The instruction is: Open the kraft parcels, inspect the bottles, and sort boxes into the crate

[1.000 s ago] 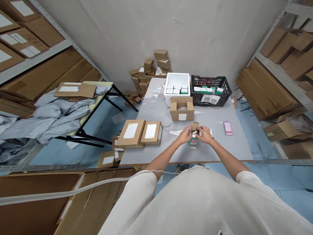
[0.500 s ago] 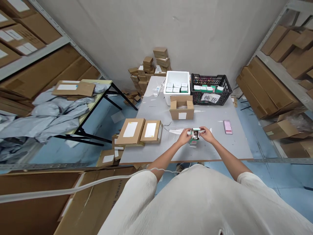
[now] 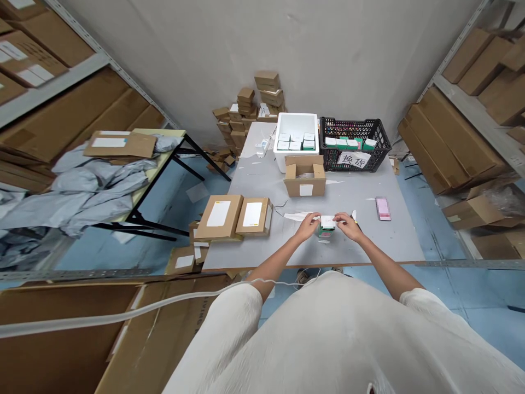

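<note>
A small green box (image 3: 326,232) with a white top stands near the front edge of the grey table (image 3: 229,257), its top flap lying over the opening. From the left side my left hand (image 3: 308,226) grips it, fingers closed at its upper edge. My right hand (image 3: 348,225) pinches the opposite upper edge of the box. Just beyond my hands is an open brown carton (image 3: 304,185), with something clear inside. Similar white-topped boxes sit in the white foam bin (image 3: 296,123) and the black crate (image 3: 379,156).
Two labelled cartons (image 3: 218,225) lie at the table's left. A pink, blurred object (image 3: 383,209) rests at the right. Grey bags (image 3: 86,189) cover the side table. Stacked boxes (image 3: 246,112) stand by the wall, and a white cable (image 3: 123,316) crosses on the left.
The small green box was open with dark contents showing; its white top flap now covers the opening. Both hands stay at its two sides.
</note>
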`<state>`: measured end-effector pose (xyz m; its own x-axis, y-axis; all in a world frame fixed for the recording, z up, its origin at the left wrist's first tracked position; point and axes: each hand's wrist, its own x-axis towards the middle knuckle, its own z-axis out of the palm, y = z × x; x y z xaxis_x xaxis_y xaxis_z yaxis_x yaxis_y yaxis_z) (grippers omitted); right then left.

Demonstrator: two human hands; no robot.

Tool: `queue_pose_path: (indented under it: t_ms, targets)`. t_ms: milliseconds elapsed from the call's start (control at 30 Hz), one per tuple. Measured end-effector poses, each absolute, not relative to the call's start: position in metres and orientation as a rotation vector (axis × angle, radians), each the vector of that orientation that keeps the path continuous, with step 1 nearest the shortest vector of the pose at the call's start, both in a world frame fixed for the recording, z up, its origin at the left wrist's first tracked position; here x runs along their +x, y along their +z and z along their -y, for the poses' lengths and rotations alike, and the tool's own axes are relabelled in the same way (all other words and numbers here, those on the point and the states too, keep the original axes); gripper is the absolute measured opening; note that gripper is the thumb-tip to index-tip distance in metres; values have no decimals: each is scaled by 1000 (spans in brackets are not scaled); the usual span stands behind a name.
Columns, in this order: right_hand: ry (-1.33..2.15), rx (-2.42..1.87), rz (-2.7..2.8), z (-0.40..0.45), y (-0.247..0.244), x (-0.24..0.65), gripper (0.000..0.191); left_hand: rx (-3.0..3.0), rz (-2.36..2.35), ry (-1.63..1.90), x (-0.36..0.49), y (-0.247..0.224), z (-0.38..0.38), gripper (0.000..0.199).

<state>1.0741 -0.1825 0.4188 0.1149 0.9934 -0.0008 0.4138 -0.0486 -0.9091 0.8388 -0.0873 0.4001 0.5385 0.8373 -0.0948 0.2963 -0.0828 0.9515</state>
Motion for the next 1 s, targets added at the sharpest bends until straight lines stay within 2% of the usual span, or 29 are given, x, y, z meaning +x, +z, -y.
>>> queue_pose_path:
  t_ms: [167,233,533,733,1000]
  targets:
    - [877,-1598,1534,189,420,1071,39,1771,-822,604,837,395,88,59]
    - [862,-1592,1576,190,420,1071,38,1807,-805,590,837,392,87,63]
    - [755,-1625,1747,191,423,1072,32,1872,-850,539,837,390,91,66]
    - [648,-1702,1918,194,420,1073,35,1859,-859,542,840,392,91,51]
    - [585,-1792,2026,184,422,1055,39,1871,-891,513,841,396,95,57]
